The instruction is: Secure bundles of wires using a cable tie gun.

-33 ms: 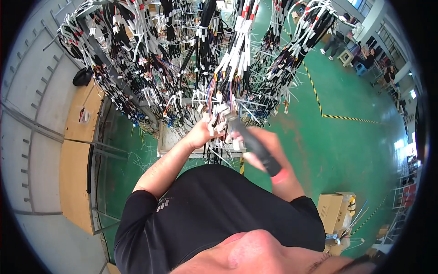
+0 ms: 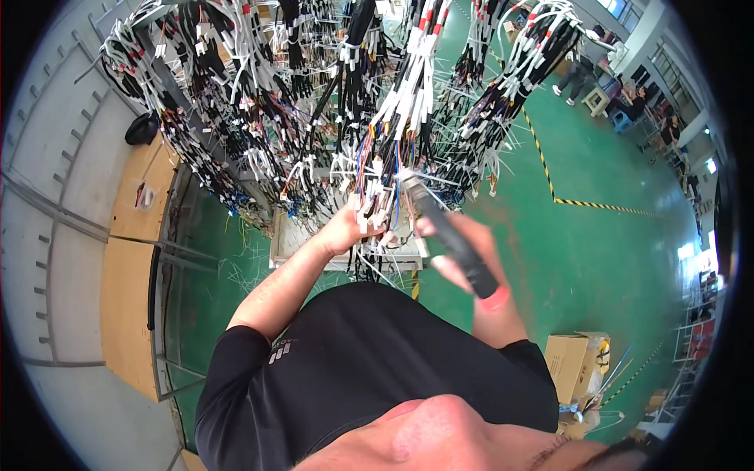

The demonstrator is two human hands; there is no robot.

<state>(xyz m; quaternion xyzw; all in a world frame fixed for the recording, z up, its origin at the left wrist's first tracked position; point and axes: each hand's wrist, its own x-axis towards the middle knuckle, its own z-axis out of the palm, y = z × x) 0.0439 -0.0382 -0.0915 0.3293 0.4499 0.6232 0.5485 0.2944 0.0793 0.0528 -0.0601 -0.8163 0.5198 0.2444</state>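
My left hand closes round the lower part of a wire harness, whose strands are black, white and coloured with white plugs at the ends. My right hand, slightly blurred, grips a long black hand tool with a grey metal-looking head; its exact kind does not show. The tool slants up and to the left, its head beside the harness strands just right of my left hand. A red glow lies on my right wrist at the tool's lower end. Dangling plugs hide part of my left fingers.
More wire harnesses hang around in a thick cluster. Below them stands a pale tray. Wooden boards line the left side; a cardboard box sits on the green floor at right. People are far off at the upper right.
My right hand and the black tool have shifted a little to the right, and the tool's head has moved away from the plugs by my left hand. My left hand stays put.
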